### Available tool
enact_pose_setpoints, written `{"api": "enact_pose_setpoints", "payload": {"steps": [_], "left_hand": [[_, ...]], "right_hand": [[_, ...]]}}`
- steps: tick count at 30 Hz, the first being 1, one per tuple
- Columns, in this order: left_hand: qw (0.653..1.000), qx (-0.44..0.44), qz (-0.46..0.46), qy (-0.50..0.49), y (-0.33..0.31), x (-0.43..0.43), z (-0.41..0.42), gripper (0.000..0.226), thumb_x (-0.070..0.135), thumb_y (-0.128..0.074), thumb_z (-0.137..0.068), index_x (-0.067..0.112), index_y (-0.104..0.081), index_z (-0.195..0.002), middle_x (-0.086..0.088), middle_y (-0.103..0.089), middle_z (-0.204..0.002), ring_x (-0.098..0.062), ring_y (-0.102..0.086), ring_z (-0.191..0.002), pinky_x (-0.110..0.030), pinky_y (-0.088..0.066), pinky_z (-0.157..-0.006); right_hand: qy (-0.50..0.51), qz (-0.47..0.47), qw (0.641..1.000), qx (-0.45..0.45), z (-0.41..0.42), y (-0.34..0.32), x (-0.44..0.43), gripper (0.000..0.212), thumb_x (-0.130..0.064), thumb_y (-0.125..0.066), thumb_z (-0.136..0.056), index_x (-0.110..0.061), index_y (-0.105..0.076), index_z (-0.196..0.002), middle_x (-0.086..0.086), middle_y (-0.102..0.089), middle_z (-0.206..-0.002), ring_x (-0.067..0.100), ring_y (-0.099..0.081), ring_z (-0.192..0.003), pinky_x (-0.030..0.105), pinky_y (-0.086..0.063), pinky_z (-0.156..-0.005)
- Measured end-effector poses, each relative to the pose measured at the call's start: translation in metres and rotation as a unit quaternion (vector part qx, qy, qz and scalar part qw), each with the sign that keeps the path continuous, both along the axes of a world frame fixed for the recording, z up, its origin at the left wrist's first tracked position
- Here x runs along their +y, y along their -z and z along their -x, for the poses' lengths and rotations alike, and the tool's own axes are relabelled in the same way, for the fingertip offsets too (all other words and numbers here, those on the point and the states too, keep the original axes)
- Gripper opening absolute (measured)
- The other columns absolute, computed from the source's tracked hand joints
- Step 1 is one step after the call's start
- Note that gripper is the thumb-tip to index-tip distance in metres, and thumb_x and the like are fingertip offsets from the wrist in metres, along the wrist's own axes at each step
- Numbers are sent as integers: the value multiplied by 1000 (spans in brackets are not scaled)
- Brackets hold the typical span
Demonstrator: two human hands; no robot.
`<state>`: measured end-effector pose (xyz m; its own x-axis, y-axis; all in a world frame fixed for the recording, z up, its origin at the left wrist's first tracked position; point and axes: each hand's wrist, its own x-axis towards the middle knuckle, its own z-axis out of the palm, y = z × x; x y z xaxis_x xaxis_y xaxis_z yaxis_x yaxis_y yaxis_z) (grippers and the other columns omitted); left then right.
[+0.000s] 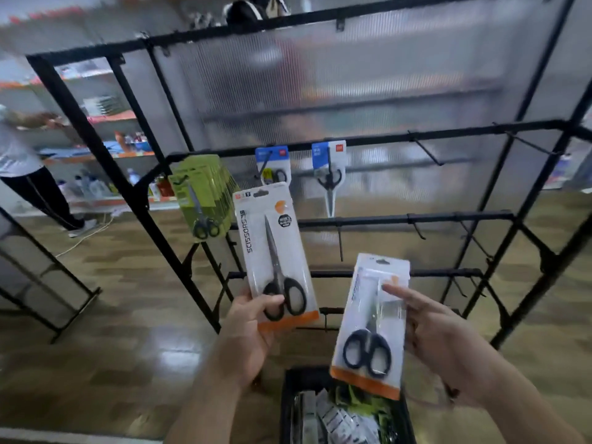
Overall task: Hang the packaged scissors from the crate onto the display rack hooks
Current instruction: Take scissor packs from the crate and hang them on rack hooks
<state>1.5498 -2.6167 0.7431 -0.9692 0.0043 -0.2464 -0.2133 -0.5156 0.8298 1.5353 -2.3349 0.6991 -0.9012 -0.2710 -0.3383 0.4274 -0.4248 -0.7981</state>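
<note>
My left hand point(248, 325) grips the bottom of a white and orange scissors pack point(274, 251), held upright in front of the black display rack point(384, 141). My right hand point(439, 331) holds a second white and orange scissors pack point(371, 318) by its right edge, tilted, above the black crate point(290, 402). The crate holds several more packs. On the rack's hooks hang a stack of green packs point(203, 193) and two blue-topped packs point(273, 165) point(329, 169).
Bare hooks point(426, 152) stick out of the rack's bars to the right and on the lower rows. Another person point(22, 168) stands at shelves far left. A second black frame point(48, 280) stands on the wooden floor at the left.
</note>
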Motion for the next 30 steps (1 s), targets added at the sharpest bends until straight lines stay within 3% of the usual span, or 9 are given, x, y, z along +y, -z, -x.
{"api": "enact_pose_setpoints", "payload": {"steps": [2,4,7,10,14,19,25,28,30], "left_hand": [[1000,11,13,8,-4,-10,-2,50,-4,-51,-90,9,-58,-138,-24,-72,-120,-41,-72,-105,-61,-58,-89],[1000,12,22,15,-7,-20,-6,56,-1,-55,-84,6,-56,-140,-24,-71,-120,-40,-73,-102,-62,-58,-88],[998,8,47,32,-7,-31,-10,65,4,-65,-76,7,-57,-140,-24,-71,-122,-43,-70,-110,-66,-53,-97],[998,-2,57,24,-2,-35,-13,66,9,-68,-70,9,-61,-136,-22,-74,-116,-44,-71,-106,-63,-50,-100],[998,2,36,49,8,-30,-13,44,1,-65,-82,18,-68,-123,-14,-79,-104,-32,-78,-87,-47,-64,-68],[996,20,27,83,4,-6,-4,44,3,-67,-79,22,-71,-118,-11,-79,-104,-31,-78,-88,-49,-63,-74],[991,36,58,112,-2,40,12,49,12,-68,-80,25,-66,-127,-7,-78,-112,-31,-76,-98,-49,-63,-75],[990,56,69,107,2,74,35,44,9,-65,-89,25,-65,-130,-6,-77,-117,-28,-76,-101,-38,-63,-70],[990,55,85,101,6,100,49,40,7,-62,-94,24,-64,-129,-6,-77,-117,-28,-76,-103,-39,-63,-74]], "right_hand": [[42,21,997,57,-7,-8,-10,35,-3,-55,-90,-9,-69,-121,25,-68,-126,38,-72,-98,46,-62,-74],[137,-42,985,99,-13,-16,-27,25,5,-51,-95,-14,-67,-97,23,-70,-117,37,-73,-88,45,-60,-65],[215,-129,954,165,-24,-29,-57,28,9,-57,-95,-18,-56,-90,15,-73,-106,37,-71,-91,49,-58,-68],[221,-171,937,211,-36,-37,-76,38,14,-55,-94,-24,-57,-92,3,-75,-101,24,-73,-89,40,-59,-61],[269,-201,922,193,-54,-42,-83,32,13,-59,-93,-15,-50,-108,1,-76,-95,20,-76,-89,40,-62,-64],[331,-190,910,165,-60,-47,-66,37,6,-67,-90,-21,-52,-111,6,-75,-96,24,-76,-85,39,-61,-61],[376,-222,883,173,-32,-40,-13,37,-3,-72,-90,-25,-55,-114,12,-72,-101,41,-68,-101,64,-57,-84],[365,-225,885,183,-3,-39,24,39,-6,-73,-91,-28,-54,-117,7,-72,-99,31,-73,-94,54,-62,-76],[357,-226,888,183,17,-37,52,37,-8,-72,-92,-32,-55,-114,2,-72,-98,22,-74,-88,38,-62,-66]]}}
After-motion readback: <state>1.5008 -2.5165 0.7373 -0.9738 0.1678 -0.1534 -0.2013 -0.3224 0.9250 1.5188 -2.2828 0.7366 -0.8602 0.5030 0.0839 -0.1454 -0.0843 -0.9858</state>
